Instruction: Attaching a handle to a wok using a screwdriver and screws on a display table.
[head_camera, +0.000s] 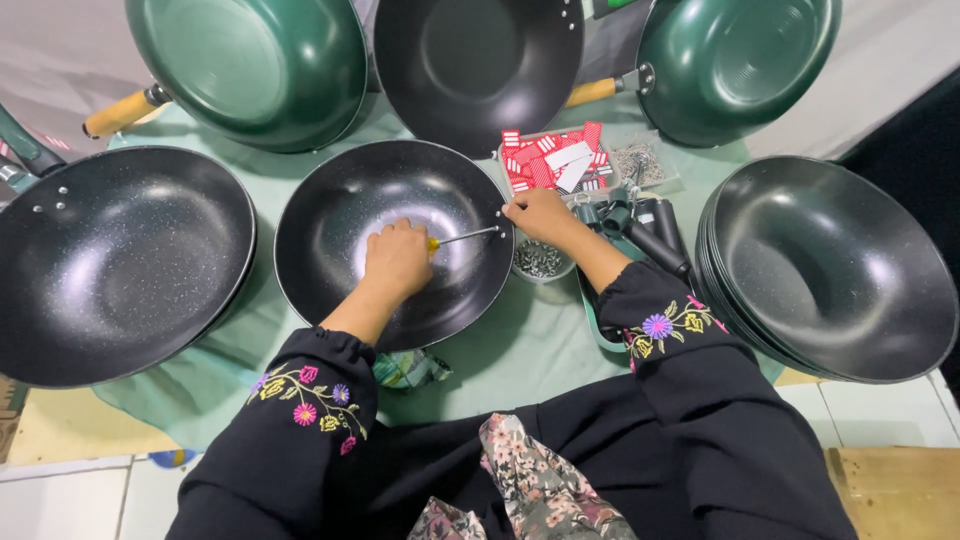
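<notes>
I am sitting over a green cloth (520, 350) crowded with pans, looking down at my own two hands. My left hand (397, 258) is curling into a tight fist inside a black speckled wok (330, 240) lying in front of me, clenching the yellow handle of a screwdriver (462, 238). Its thin metal shaft is pointing right, toward the wok's rim. My right hand (540, 213) is resting on that rim, fingers pinched together at the spot where the screwdriver tip is meeting the wall; I cannot tell whether they are gripping anything small. Just beside the rim a small bowl of screws (541, 259) is sitting, and behind it a clear box of red and white tags (555, 162). Black handles (650, 232) are lying near my right wrist.
</notes>
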